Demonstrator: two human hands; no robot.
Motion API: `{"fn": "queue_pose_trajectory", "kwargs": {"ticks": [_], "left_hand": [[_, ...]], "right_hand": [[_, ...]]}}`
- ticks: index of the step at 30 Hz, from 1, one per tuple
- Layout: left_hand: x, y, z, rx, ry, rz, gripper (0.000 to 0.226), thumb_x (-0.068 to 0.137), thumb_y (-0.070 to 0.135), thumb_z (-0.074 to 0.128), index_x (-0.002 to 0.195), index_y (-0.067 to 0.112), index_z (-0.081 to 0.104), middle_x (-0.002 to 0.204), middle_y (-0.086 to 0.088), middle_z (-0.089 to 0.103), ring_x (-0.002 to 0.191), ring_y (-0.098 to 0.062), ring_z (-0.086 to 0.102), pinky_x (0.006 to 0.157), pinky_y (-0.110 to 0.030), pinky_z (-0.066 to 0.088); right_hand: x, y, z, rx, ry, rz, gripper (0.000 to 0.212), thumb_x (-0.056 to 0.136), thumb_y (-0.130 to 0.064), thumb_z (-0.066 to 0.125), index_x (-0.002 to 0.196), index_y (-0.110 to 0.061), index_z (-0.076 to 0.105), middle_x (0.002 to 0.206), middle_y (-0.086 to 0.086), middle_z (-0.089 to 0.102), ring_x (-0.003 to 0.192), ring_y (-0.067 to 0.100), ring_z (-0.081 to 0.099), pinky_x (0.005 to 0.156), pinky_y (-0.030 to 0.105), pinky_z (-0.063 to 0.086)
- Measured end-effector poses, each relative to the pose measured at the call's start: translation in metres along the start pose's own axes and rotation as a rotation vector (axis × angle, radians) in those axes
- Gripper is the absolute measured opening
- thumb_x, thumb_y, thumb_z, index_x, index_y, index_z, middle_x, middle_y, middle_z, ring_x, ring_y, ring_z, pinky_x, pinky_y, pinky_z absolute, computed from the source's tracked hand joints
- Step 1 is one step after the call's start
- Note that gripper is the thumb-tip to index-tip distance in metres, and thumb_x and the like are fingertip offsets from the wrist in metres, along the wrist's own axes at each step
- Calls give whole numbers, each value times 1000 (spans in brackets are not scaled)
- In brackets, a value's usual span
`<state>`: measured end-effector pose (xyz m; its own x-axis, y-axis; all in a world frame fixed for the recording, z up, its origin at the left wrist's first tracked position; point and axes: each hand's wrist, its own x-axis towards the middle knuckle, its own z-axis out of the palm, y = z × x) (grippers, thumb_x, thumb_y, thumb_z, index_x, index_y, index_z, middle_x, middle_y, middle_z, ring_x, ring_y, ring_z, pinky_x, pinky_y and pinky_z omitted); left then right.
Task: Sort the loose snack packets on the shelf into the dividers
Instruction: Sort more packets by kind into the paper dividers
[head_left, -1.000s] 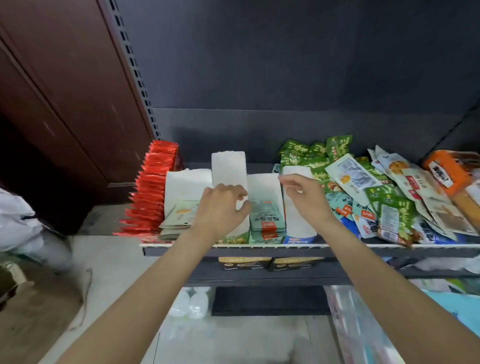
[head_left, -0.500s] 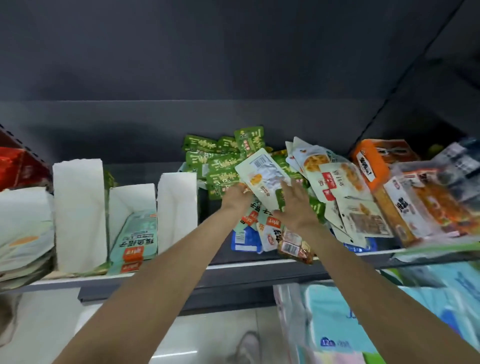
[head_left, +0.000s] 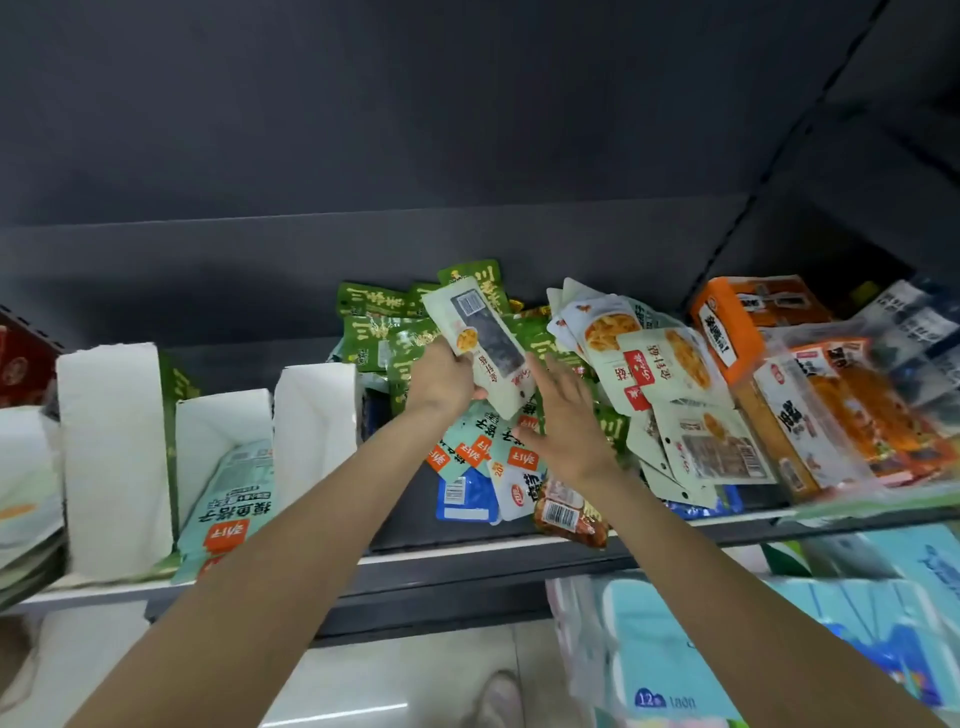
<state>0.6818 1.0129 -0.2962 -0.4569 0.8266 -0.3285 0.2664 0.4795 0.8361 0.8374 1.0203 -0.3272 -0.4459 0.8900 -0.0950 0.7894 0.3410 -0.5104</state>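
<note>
The left hand grips 1 pale packet by its lower-left edge, fingers curled round it, and holds it lifted above the loose pile on the shelf. The right hand is spread flat with straight fingers just right of that packet, over the pile, and holds nothing. Taking the pile as the landmark: the white dividers stand to its left, with 1 teal packet already lying in a slot between 2 of them; more pale packets with the same yellow picture lean at its right, and green packets are heaped behind it. To do this step well, it seems best to gather the matching pale packets with the free hand before carrying them left, keep them squared as 1 stack, and lift clear so that the brown packet overhanging the shelf edge in front of the pile is not dragged off.
</note>
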Motion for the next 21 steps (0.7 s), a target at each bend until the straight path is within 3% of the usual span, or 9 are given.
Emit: {"fn": "queue_pose_trajectory", "kwargs": {"ticks": [2, 5, 9, 11, 14, 16, 19, 21], "left_hand": [[-12, 6, -23, 36, 59, 69, 16, 99, 15, 40, 95, 7, 54, 79, -4, 63, 58, -12, 59, 51, -23, 45], [-30, 8, -61, -100, 51, 60, 21, 99, 17, 44, 80, 9, 50, 62, -4, 54, 50, -15, 46, 54, -24, 38], [-65, 0, -125, -366, -130, 40, 22, 97, 15, 49, 101, -4, 58, 71, -13, 52, 41, -6, 40, 45, -16, 35], [-82, -10, -160, -423, -150, 57, 21, 95, 16, 52, 91, -4, 60, 61, -7, 54, 41, -7, 39, 44, -15, 36], [-103, -26, -209, -414, -50, 82, 29, 95, 27, 53, 76, 7, 63, 52, 0, 57, 42, -8, 40, 45, -17, 33], [-117, -45, -247, -356, 86, 82, 33, 93, 38, 53, 78, 10, 63, 60, 0, 61, 48, -9, 46, 50, -19, 37], [-130, -79, -303, -342, 239, 91, 29, 92, 41, 53, 85, 13, 56, 82, -3, 64, 68, -12, 61, 58, -23, 52], [-139, -102, -337, -253, 320, 173, 21, 93, 35, 53, 83, 17, 54, 87, -3, 64, 83, -19, 65, 73, -32, 54]], "right_hand": [[0, -18, 0, 84, 103, -58, 83, 87, -25, 64, 149, -31, 9, 156, -3, 14, 144, 18, 5, 114, 30, 9], [-4, -48, -3, 213, 195, -129, 66, 88, -14, 62, 144, -29, 31, 149, -5, 29, 139, 15, 23, 108, 21, 16], [-23, -98, -12, 443, 235, -262, 56, 80, 12, 58, 125, -21, 59, 133, -7, 49, 127, 9, 42, 108, 30, 38], [-34, -129, -12, 479, 264, -319, 50, 78, 14, 58, 115, -19, 66, 117, -8, 59, 114, 9, 53, 99, 28, 44], [-46, -181, -5, 525, 304, -385, 25, 86, -3, 60, 105, -16, 71, 99, -10, 65, 92, 1, 60, 82, 13, 47], [-55, -223, 9, 499, 315, -428, 18, 90, -11, 59, 103, -10, 72, 94, -10, 65, 85, -2, 58, 72, 2, 40], [-68, -282, 39, 532, 247, -461, 18, 92, -12, 57, 103, -7, 71, 94, -6, 65, 83, -2, 57, 69, 0, 37], [-75, -316, 62, 569, 199, -446, 20, 93, -14, 56, 105, -6, 70, 98, -3, 66, 85, 2, 58, 69, 2, 38]]}}
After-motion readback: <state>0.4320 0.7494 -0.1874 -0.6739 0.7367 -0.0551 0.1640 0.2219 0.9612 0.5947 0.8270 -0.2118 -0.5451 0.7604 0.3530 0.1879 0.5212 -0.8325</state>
